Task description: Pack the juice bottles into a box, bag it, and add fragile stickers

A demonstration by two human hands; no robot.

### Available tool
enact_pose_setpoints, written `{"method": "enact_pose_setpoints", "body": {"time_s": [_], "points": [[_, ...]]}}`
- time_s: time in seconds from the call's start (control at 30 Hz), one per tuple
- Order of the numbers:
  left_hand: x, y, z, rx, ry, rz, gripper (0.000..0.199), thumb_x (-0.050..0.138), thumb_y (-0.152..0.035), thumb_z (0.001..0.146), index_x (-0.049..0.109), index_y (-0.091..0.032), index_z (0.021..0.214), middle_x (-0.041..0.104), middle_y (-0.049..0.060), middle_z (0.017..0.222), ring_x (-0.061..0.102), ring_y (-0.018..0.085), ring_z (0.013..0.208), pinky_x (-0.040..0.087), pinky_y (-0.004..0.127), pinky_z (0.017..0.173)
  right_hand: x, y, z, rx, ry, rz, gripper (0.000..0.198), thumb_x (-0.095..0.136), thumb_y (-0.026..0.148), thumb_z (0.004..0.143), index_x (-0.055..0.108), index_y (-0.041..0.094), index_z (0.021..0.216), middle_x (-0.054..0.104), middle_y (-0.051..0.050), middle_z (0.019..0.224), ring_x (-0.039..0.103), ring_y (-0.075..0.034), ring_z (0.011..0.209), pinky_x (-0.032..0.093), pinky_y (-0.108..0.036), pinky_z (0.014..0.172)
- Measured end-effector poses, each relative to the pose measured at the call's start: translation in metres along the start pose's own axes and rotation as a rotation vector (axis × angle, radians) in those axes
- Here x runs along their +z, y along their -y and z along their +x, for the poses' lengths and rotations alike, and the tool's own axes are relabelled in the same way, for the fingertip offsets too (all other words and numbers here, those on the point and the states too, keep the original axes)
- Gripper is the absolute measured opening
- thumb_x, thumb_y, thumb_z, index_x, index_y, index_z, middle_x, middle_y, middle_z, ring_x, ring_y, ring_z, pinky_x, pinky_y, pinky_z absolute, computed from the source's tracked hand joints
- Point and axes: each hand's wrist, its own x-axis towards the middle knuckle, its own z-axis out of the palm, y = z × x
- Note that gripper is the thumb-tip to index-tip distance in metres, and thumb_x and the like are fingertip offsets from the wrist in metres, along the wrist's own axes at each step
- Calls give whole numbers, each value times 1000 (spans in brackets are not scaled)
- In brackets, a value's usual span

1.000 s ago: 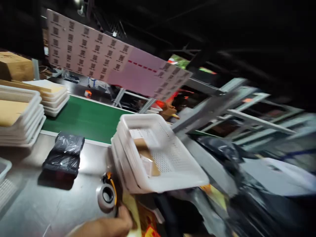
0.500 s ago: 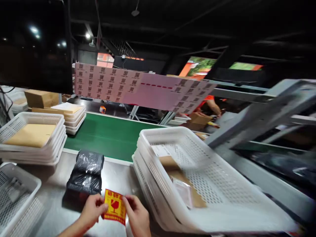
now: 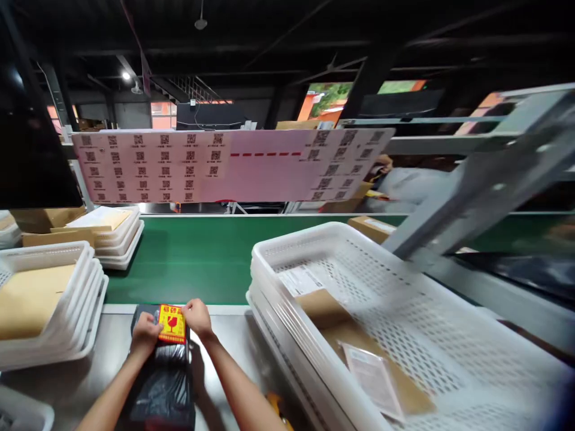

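A yellow and red sticker with a broken-glass picture (image 3: 172,324) lies over the far end of a black plastic-wrapped parcel (image 3: 162,386). My left hand (image 3: 146,333) pinches the sticker's left edge with thumb and fingers. At its upper right corner, my right hand (image 3: 197,317) is closed with the fingertips on the edge. The parcel rests lengthwise on the metal table (image 3: 229,353), partly hidden by my left forearm. Whether the sticker's whole underside touches the parcel, I cannot tell.
Stacked white baskets (image 3: 287,335) on the right hold a cardboard piece (image 3: 327,314) and papers. More stacked baskets (image 3: 90,299) stand left, the top one with a tan envelope (image 3: 36,299). A green conveyor belt (image 3: 197,257) runs behind, below a board of QR codes (image 3: 265,173).
Both hands have carried the sticker from beside the parcel onto its far end. The camera view has levelled and shifted.
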Motion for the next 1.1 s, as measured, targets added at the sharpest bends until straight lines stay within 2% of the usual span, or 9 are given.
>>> {"method": "enact_pose_setpoints", "body": {"time_s": [0.13, 0.37, 0.5, 0.6, 0.7, 0.77, 0.9, 1.03, 1.1], "points": [[4, 2, 19, 73, 9, 193, 29, 70, -24, 84, 47, -26, 65, 60, -1, 67, 64, 23, 75, 41, 31, 73, 15, -12, 24, 24, 72, -17, 20, 64, 7, 82, 77, 17, 70, 78, -7, 78, 68, -19, 76, 42, -29, 70], [5, 1, 27, 81, 116, 437, 26, 69, -24, 87, 49, -25, 70, 58, 2, 72, 65, 28, 83, 39, 35, 79, 31, -27, 28, 51, 91, -44, 15, 67, 10, 80, 80, 17, 77, 81, -8, 84, 72, -22, 79, 48, -29, 73], [2, -1, 24, 88, 94, 477, 26, 73, -33, 88, 51, -26, 78, 62, 7, 82, 67, 36, 95, 42, 39, 86, 26, -28, 19, 5, 44, -126, 28, 66, 17, 87, 82, 17, 110, 81, -15, 113, 75, -29, 103, 55, -34, 88], [-6, 6, 11, 95, 84, 421, 26, 71, -31, 90, 49, -26, 77, 62, 7, 83, 68, 37, 99, 44, 39, 89, 21, -21, 10, -182, 28, -301, 54, 59, 15, 94, 67, 14, 147, 68, -23, 148, 66, -36, 134, 51, -44, 111], [-23, 29, -24, 91, 83, 326, 24, 69, -25, 90, 51, -26, 74, 65, 7, 85, 69, 34, 100, 45, 37, 91, 23, -7, 0, -470, 190, -429, 51, 50, 10, 100, 72, 23, 144, 63, -12, 161, 51, -29, 155, 33, -44, 130], [-46, 55, -57, 134, 110, 274, 21, 71, -26, 89, 56, -26, 74, 68, 7, 86, 70, 32, 96, 45, 35, 88, 30, -1, -7, -565, 313, -451, 49, 48, 16, 104, 71, 25, 147, 60, -9, 165, 47, -28, 159, 30, -46, 132], [-133, 125, -122, 230, 31, 304, 23, 64, -35, 96, 62, -24, 75, 70, 4, 79, 65, 24, 78, 42, 33, 76, 53, -11, -6, -594, 410, -535, 57, 40, 26, 106, 58, 10, 158, 48, -27, 170, 46, -44, 158, 33, -70, 128], [-260, 208, -157, -94, -331, 452, 32, 50, -41, 106, 69, -20, 89, 75, 7, 85, 70, 24, 83, 46, 33, 80, 86, -39, 11, -718, 245, -793, 65, 38, 41, 108, 57, 6, 159, 46, -29, 171, 46, -50, 157, 42, -70, 123], [-308, 247, -160, -261, -385, 489, 32, 49, -36, 106, 73, -17, 95, 79, 11, 90, 74, 29, 90, 50, 36, 83, 95, -46, 12, -798, 193, -828, 63, 39, 41, 107, 64, 5, 153, 51, -30, 166, 50, -53, 153, 44, -74, 120]]}}
